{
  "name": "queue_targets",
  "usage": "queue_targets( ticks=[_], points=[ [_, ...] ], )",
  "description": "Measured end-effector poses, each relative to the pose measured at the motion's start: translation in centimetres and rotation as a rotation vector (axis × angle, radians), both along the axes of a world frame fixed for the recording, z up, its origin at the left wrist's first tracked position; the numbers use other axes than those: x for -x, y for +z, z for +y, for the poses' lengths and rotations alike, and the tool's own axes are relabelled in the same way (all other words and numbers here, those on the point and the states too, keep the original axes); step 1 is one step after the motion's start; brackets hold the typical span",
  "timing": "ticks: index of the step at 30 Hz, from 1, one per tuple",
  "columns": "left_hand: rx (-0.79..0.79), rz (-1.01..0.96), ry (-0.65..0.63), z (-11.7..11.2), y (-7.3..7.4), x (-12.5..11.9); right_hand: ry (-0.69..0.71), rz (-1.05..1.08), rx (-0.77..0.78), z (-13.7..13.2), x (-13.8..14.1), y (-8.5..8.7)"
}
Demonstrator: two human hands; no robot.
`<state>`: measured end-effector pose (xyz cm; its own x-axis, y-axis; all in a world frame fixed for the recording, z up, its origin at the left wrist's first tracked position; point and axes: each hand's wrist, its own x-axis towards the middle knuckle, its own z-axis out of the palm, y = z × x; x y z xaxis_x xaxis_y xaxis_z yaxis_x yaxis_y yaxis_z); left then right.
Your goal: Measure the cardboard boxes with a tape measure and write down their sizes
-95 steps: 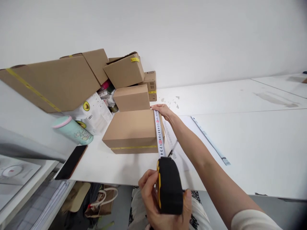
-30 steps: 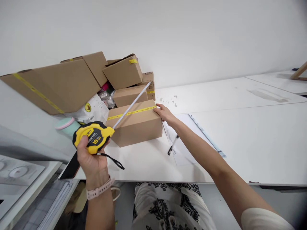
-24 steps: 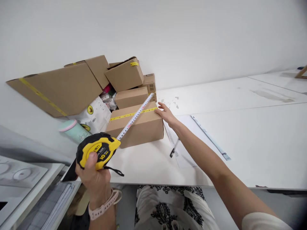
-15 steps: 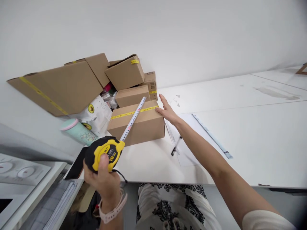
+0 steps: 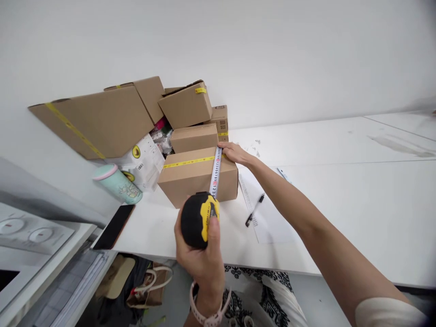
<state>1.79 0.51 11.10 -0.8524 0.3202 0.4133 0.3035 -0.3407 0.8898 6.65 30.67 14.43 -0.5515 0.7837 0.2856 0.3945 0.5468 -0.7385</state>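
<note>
My left hand (image 5: 200, 259) is wrapped round a black and yellow tape measure (image 5: 199, 220), its thumb on the front of the case. From the case the white blade (image 5: 215, 175) runs out across the top of a taped cardboard box (image 5: 190, 169), near its right end. My right hand (image 5: 235, 153) reaches to the box's far edge, its fingers closed on the blade's tip. Under my right forearm lies a spiral notebook (image 5: 269, 222) with a black pen (image 5: 255, 210) on it.
More cardboard boxes (image 5: 185, 106) are piled behind, against the wall. A mint tumbler (image 5: 117, 184) lies left of the box, beside an avocado-print package (image 5: 145, 165). A black phone-like slab (image 5: 114, 227) rests at the left table edge. A pale strip (image 5: 283, 175) shows past my right arm.
The tape measure has swung right in my left hand, and its blade now lies straighter across the box. My right hand has moved from the box's right corner onto the blade's end.
</note>
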Motion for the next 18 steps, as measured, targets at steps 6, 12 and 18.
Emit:
queue_targets(
  ticks=[6, 12, 18],
  points=[
    [0.000, 0.037, -0.267, -0.7, 0.7, -3.8, -0.084, 0.015, -0.058, -0.3, 0.6, 0.3],
    [0.069, 0.144, -0.391, -0.5, -0.2, -6.5, -0.104, 0.024, -0.150, -0.3, 0.9, 0.3],
    [0.095, 0.157, -0.389, -0.7, -0.5, -6.4, -0.082, 0.106, -0.111, -0.1, 0.9, -0.1]
  ],
)
